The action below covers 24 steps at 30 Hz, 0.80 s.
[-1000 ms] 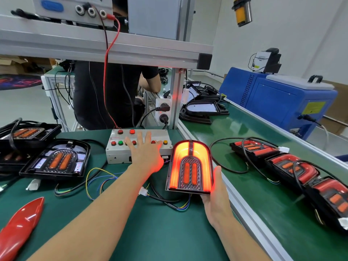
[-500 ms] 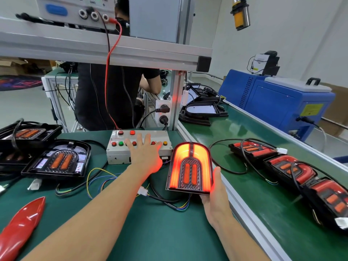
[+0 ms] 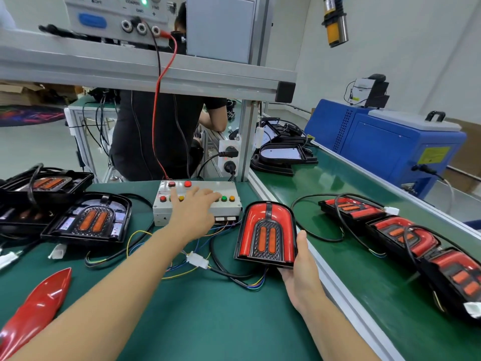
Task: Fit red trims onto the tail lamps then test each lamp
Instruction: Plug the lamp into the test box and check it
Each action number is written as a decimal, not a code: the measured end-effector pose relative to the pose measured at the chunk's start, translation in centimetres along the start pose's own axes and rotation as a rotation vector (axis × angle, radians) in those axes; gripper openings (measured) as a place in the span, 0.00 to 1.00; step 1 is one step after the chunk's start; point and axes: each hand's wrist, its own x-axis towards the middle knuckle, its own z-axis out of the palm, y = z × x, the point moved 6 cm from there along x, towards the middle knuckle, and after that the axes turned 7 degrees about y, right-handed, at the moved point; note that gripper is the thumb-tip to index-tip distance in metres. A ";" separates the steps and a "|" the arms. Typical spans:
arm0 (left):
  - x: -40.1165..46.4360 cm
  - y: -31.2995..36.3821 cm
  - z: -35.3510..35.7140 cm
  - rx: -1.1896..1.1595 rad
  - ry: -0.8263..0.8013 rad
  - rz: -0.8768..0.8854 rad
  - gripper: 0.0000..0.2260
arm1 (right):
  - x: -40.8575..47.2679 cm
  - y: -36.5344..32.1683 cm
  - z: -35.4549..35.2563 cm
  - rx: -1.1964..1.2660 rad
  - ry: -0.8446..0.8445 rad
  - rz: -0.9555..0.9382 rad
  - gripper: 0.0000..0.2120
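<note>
An arch-shaped tail lamp (image 3: 266,231) with a red trim and two orange strips stands tilted on the green bench, unlit. My right hand (image 3: 302,267) grips its lower right corner, thumb along the right edge. My left hand (image 3: 194,207) lies with straight fingers on the grey button box (image 3: 229,190), fingertips by the green and orange buttons. The lamp's cable runs to a white connector (image 3: 198,259). A loose red trim (image 3: 39,304) lies at the front left. A lamp without red trim (image 3: 91,221) sits at the left.
Several finished lamps (image 3: 406,234) with cables lie in a row on the conveyor at the right. More black lamp housings (image 3: 39,186) are stacked far left. A blue machine (image 3: 385,152) stands beyond the conveyor. A person in black works behind the aluminium frame (image 3: 145,71).
The held lamp has gone from glowing bright red-orange to unlit. My left hand has shifted right along the button box. The right hand keeps its hold.
</note>
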 end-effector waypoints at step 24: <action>-8.0 -4.6 0.3 -0.170 -0.050 0.222 0.13 | -2.2 -4.4 0.6 -0.909 0.279 -0.441 0.21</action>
